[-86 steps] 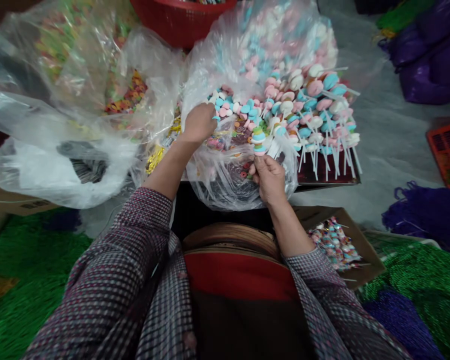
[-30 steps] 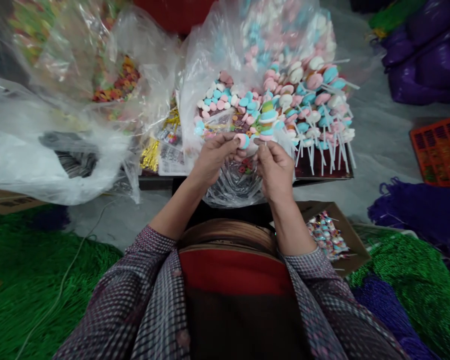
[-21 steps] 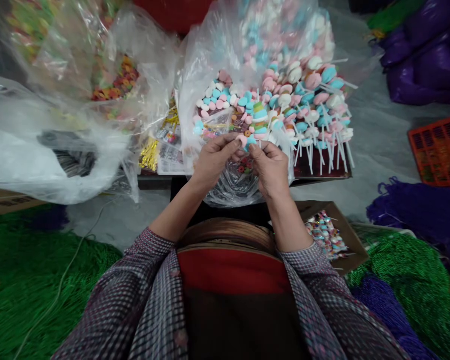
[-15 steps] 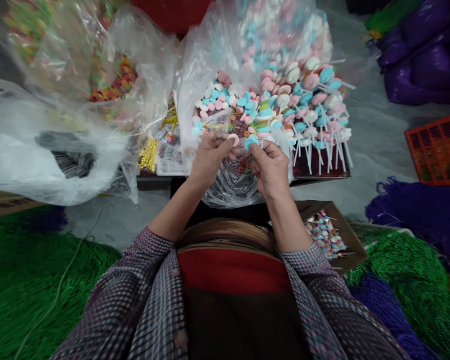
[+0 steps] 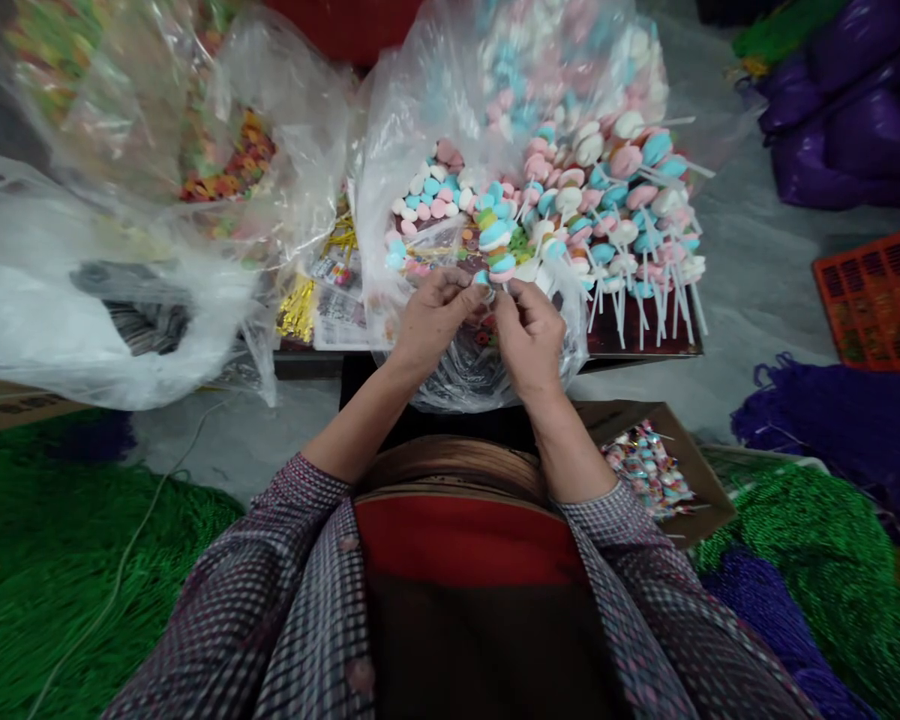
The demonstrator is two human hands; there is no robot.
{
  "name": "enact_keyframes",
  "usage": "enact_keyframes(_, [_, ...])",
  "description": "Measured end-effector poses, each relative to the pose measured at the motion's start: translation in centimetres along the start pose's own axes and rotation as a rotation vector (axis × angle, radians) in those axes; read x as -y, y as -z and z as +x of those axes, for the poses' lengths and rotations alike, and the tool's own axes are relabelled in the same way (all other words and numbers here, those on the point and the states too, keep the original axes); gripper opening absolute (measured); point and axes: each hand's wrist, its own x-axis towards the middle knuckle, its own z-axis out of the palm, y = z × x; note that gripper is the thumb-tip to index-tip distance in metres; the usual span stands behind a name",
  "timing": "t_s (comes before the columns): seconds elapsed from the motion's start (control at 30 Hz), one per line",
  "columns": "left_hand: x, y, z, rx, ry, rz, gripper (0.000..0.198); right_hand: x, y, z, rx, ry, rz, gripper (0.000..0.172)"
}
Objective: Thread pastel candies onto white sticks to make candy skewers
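My left hand (image 5: 442,312) pinches a small blue marshmallow disc (image 5: 481,279) between thumb and finger; whether another piece is behind it I cannot tell. Close beside it, my right hand (image 5: 529,328) is closed at the lower end of an upright candy skewer (image 5: 496,238), stacked with blue, white, pink, green and orange pieces. The grip on its stick is partly hidden by my fingers. Loose marshmallow discs (image 5: 431,190) in pink, white and blue lie beyond my left hand, on the open clear plastic bag (image 5: 480,385) that spreads under both hands.
Finished-looking marshmallow skewers (image 5: 637,215) with white sticks are heaped at the table's right. Bags of ring-shaped gummies (image 5: 232,165) stand at the left, near gold twist ties (image 5: 296,308). A cardboard box (image 5: 701,490) of wrapped candies sits below right, an orange crate (image 5: 877,295) farther out.
The candy skewer has shifted left, above the gap between my hands. The pink disc no longer shows in my left fingers, which now pinch a blue one. My right hand has moved slightly left.
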Motion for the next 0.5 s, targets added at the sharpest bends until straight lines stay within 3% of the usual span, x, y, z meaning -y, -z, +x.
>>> enact_keyframes(0.2, [-0.3, 0.0, 0.4, -0.055, 0.022, -0.041, 0.026, 0.5, 0.9, -0.6, 0.061, -0.286, 0.365, 0.037])
enact_keyframes(0.33, [-0.5, 1.0, 1.0, -0.084, 0.010, -0.066, 0.025, 1.4, 3.4, -2.7, 0.187, -0.372, 0.284, 0.039])
enact_keyframes(0.5, [-0.7, 1.8, 1.6, -0.021, 0.059, -0.055, 0.024, 2.2, 5.2, -5.0, 0.286, -0.379, 0.179, 0.036])
